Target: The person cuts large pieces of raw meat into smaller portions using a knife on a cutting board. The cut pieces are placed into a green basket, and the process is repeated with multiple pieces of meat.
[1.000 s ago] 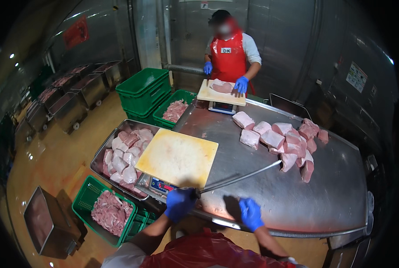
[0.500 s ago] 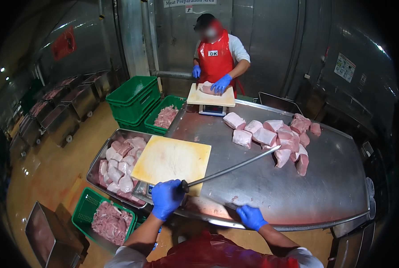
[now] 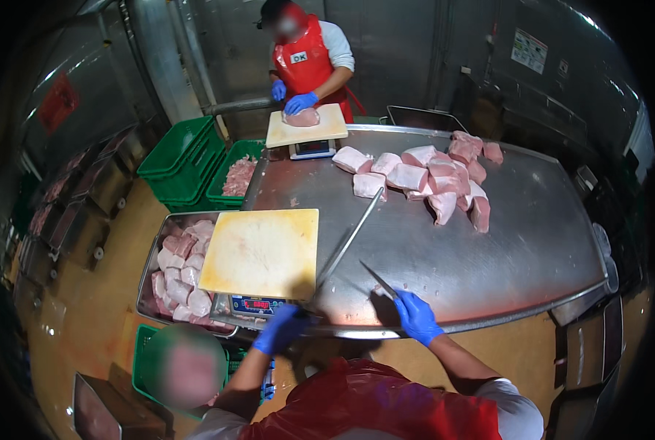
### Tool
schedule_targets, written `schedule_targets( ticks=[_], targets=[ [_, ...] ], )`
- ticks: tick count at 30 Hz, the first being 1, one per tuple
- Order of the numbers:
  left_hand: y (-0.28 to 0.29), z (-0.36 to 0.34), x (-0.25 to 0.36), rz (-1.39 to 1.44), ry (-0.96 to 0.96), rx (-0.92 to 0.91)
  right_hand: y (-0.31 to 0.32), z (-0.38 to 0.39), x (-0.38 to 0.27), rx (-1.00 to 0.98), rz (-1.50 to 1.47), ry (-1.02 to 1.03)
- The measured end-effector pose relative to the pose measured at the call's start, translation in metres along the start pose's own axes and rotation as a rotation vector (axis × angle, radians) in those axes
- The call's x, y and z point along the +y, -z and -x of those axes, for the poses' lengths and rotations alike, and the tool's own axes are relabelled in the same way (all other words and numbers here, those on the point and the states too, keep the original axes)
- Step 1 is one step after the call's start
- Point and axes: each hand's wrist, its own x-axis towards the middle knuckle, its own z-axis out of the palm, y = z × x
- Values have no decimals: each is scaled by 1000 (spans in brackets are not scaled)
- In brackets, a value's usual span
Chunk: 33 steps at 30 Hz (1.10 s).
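My left hand (image 3: 280, 330), in a blue glove, is closed round the dark handle of a sharpening steel (image 3: 351, 238). The rod slants up and away over the metal table, its tip near the pork pieces. A knife (image 3: 378, 279) sits in my right hand (image 3: 417, 315), also gloved in blue, its blade pointing up and to the left. Blade and steel are apart. Left of the steel lies a yellowed white cutting board (image 3: 261, 253) on a scale (image 3: 256, 304). Several pork chunks (image 3: 422, 176) are grouped on the table's far part.
The metal table (image 3: 503, 264) has a raised rim. A metal tub (image 3: 148, 279) of pork stands at left, a green crate (image 3: 144, 359) below it. Stacked green crates (image 3: 184, 161) stand beyond. Across the table a co-worker (image 3: 305, 66) handles meat on another board (image 3: 327, 130).
The steel has swung from pointing right to pointing more steeply away. My right hand has risen slightly, its knife now plainly visible. The whole view has shifted.
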Motion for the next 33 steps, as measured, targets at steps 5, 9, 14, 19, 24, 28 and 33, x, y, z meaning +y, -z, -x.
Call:
schedule_targets(
  ticks=[5, 9, 14, 19, 24, 28, 33],
  targets=[
    [-53, 2, 69, 581, 135, -270, 18, -25, -95, -273, -5, 253],
    [-55, 11, 73, 549, 109, -277, 38, -30, 10, 83, 64, 33],
    [-67, 1, 78, 404, 158, -295, 39, -29, 14, 546, -49, 40],
    [-73, -3, 91, 302, 77, -368, 30, -18, -13, 112, 229, 94],
    [-70, -11, 75, 524, 147, -404, 50, -22, 18, 277, -55, -150],
    [-65, -23, 81, 283, 7, -395, 35, -34, -10, -61, 83, 182],
    [-28, -29, 50, -174, -152, 99, 105, -27, 142, 987, -169, -503]
  ],
)
